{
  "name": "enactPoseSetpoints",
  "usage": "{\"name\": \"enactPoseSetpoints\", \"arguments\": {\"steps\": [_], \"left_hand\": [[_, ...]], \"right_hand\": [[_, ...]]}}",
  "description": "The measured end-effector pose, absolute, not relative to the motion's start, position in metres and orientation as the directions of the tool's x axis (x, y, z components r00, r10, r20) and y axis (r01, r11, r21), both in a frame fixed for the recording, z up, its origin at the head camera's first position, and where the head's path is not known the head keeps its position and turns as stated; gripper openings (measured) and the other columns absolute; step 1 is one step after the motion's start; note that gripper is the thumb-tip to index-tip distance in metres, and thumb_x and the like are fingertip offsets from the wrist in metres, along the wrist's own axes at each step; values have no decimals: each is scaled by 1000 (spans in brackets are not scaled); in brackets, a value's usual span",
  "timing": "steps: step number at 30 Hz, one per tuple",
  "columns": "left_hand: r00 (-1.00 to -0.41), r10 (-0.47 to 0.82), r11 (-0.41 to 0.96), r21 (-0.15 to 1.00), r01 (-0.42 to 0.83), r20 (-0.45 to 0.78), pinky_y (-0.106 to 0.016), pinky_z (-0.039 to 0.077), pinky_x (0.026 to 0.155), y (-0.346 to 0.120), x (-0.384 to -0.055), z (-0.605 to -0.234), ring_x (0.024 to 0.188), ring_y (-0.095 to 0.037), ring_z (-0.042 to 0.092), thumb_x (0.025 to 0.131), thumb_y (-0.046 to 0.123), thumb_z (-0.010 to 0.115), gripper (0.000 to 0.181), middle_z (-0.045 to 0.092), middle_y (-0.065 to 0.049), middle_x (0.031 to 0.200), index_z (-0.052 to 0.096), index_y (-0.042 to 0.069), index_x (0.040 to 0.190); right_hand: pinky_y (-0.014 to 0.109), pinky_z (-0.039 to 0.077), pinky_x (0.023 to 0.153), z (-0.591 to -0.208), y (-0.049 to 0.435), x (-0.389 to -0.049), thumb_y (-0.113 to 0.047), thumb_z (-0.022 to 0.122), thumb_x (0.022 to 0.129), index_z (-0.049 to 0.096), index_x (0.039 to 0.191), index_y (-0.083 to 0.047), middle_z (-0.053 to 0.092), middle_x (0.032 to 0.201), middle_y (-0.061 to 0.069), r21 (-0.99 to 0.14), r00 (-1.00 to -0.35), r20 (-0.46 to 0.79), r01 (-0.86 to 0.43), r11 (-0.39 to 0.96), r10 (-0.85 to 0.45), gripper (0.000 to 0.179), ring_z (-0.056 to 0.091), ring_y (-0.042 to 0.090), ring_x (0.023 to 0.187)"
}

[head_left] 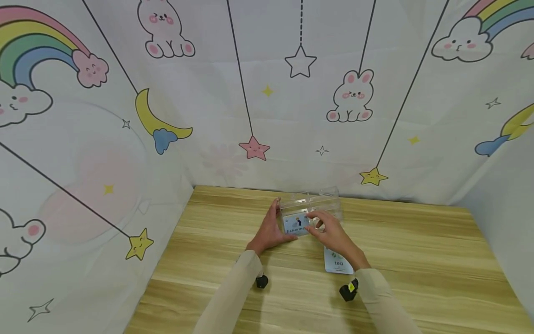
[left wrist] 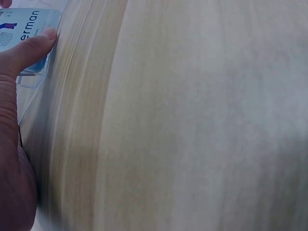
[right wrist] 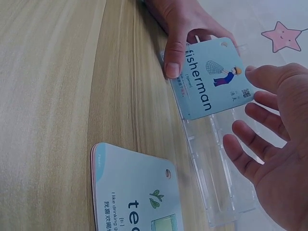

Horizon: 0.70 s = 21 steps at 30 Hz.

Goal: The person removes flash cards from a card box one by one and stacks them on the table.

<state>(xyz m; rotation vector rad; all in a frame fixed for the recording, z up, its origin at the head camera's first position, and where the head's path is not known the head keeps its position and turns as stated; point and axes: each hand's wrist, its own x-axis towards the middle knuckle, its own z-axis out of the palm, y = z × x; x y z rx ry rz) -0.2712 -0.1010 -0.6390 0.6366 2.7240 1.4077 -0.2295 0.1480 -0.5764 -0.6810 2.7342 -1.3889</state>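
A blue "fisherman" flashcard [right wrist: 211,79] lies face up at the left end of a clear plastic box [head_left: 325,202]. My left hand [head_left: 272,230] grips that end, its thumb [left wrist: 36,48] along the near edge by the card's lower border and the other fingers round the far side. At the card's right edge is my right hand [head_left: 331,230], thumb and fingers parted and loosely bent. In the right wrist view its thumb [right wrist: 269,77] overlaps the card's upper edge, and nothing shows between the fingers. Close below that hand lies a stack of cards with "tea" [right wrist: 139,192] on top.
The box has further clear compartments to the right of the card and stands near the back edge of the wood-grain table [head_left: 417,260]. Right behind it hangs a white cloth [head_left: 292,116] printed with rabbits and stars. More cloth closes off both sides.
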Motion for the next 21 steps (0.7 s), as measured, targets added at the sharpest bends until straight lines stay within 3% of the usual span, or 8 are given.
{"name": "enactPoseSetpoints", "arguments": {"steps": [13, 21], "left_hand": [[-914, 364, 500, 790, 356, 181, -41, 36, 118, -101, -273, -640, 147, -31, 38, 70, 38, 99, 137, 32, -19, 162, 3, 19, 166], [-914, 367, 506, 787, 352, 173, -40, 36, 118, -101, -272, -640, 147, -30, 38, 70, 38, 99, 138, 31, -18, 162, 3, 19, 166]], "right_hand": [[40, 56, 79, -579, 147, -231, -20, 72, 100, 65, 131, -13, 64, 128, 5, -794, -914, 188, -357, 492, -360, 32, 63, 21, 96], [37, 58, 76, -583, 145, -232, -14, 75, 98, 70, 121, -10, 66, 125, 6, -808, -892, 231, -398, 434, -387, 24, 68, 23, 91]]}}
